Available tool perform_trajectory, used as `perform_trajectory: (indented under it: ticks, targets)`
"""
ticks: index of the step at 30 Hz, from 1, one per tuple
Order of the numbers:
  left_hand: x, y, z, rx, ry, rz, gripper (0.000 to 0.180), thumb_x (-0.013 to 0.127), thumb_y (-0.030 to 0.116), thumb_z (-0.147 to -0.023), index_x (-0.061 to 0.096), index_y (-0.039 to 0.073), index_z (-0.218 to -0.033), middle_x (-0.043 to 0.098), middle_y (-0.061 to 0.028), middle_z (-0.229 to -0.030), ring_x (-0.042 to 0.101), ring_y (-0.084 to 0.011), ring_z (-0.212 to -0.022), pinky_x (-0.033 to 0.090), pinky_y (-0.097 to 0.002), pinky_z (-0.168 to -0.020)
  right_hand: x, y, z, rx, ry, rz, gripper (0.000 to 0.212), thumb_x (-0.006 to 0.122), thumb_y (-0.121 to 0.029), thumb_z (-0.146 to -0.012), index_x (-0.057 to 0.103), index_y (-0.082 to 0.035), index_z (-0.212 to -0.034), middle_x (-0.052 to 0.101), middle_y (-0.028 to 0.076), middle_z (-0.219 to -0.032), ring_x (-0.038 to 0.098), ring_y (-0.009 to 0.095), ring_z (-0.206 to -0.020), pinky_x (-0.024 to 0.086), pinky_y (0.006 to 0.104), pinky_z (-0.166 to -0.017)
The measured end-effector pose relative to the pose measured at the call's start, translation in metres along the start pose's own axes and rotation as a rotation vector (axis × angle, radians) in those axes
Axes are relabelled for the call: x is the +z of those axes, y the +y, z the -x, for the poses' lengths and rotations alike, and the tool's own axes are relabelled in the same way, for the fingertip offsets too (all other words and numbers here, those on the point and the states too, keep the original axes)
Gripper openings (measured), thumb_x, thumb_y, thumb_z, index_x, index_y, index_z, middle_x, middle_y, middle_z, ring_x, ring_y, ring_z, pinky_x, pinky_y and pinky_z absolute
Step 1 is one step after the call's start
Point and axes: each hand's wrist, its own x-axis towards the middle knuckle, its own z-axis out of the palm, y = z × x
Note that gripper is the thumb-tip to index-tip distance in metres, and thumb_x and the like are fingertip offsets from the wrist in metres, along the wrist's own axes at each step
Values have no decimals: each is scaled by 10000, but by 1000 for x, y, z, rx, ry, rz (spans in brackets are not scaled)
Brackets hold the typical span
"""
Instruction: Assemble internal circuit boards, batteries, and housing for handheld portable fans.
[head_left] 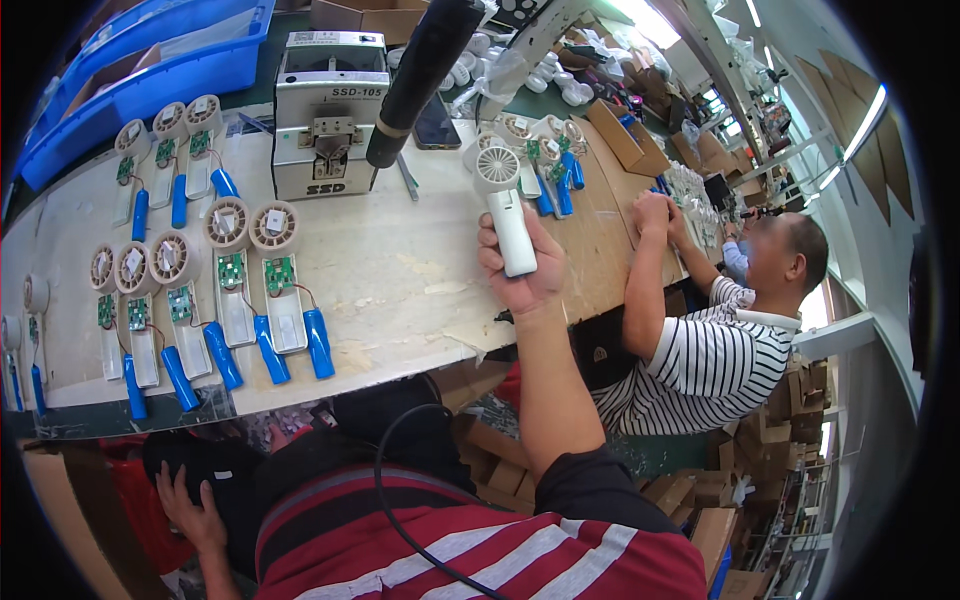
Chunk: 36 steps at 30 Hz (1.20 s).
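My right hand, raised over the bench, is closed around the handle of a white handheld fan. Its round grille points away from me. Down at the lower left, my left hand lies with fingers spread on dark cloth by my leg and holds nothing. Left on the bench are rows of opened fans, with green circuit boards showing and blue cylindrical batteries on wires. Just beyond my right hand, more opened fans with blue batteries sit close together.
A grey benchtop machine stands at the back, beside a black cylindrical tool hanging on an arm. Nearby lies a phone. Blue bins fill the far left. A co-worker in a striped shirt sits at right, near a cardboard box.
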Motion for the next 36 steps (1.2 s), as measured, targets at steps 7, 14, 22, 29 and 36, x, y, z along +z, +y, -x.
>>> perform_trajectory:
  ticks: [7,14,22,29,36]
  targets:
    - [-1,-2,2,-8,-2,-1,496,663,279,-973,610,35,-1402,468,-180,-1610,351,-437,-1520,249,-569,-1249,1,0,2,33,-74,-125,422,505,-370,-1110,484,-133,-1459,600,198,-1166,586,266,-930,511,333,-613]
    - [0,1,2,-10,9,13,489,661,277,-977,613,33,-1397,469,-183,-1609,350,-439,-1520,252,-570,-1246,3,1,2,-105,-171,144,530,545,-384,-1099,412,-178,-1569,596,207,-1187,638,264,-860,549,334,-600]
    - [0,-1,5,-5,12,19,482,657,281,-982,616,28,-1390,468,-191,-1608,353,-449,-1517,267,-571,-1238,3,2,1,-35,-221,15,517,513,-378,-1111,410,-156,-1567,586,223,-1207,636,254,-851,556,337,-601]
    - [-6,-6,7,-24,28,32,479,705,252,-945,628,34,-1365,480,-187,-1604,387,-462,-1493,290,-561,-1230,10,7,-10,-188,-20,478,511,525,-230,-1107,411,-82,-1583,653,195,-1110,652,233,-893,574,313,-668]
    - [-7,6,4,-6,87,66,506,786,262,-887,657,88,-1344,512,-188,-1571,420,-457,-1472,312,-546,-1214,29,25,-38,-632,235,2357,672,690,-151,-937,475,-150,-1574,644,255,-1243,672,449,-1082,538,527,-935]
